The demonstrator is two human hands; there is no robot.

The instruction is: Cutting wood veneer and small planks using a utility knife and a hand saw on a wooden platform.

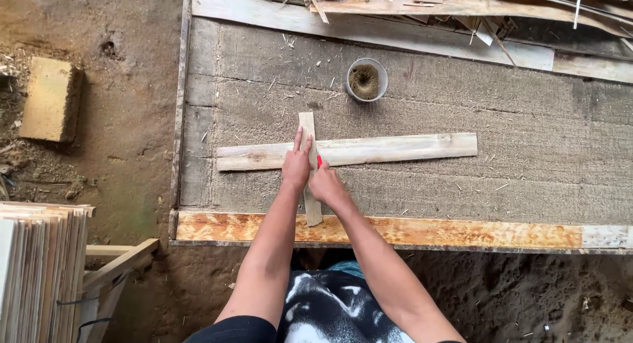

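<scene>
The left hand (297, 163) is pressing flat, fingers spread, on a short pale wooden slat (308, 168) lying crosswise over a long pale rough-sawn wooden strip (369, 150) on the dusty grey workbench (527, 178). The right hand (326, 183) is closing around a small red marker (319, 161) at the crossing. No line is showing yet; marking appears just begun.

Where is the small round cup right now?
In the head view, the cup stands on the workbench, beyond the crossed wooden strips, ahead of both hands.
</scene>
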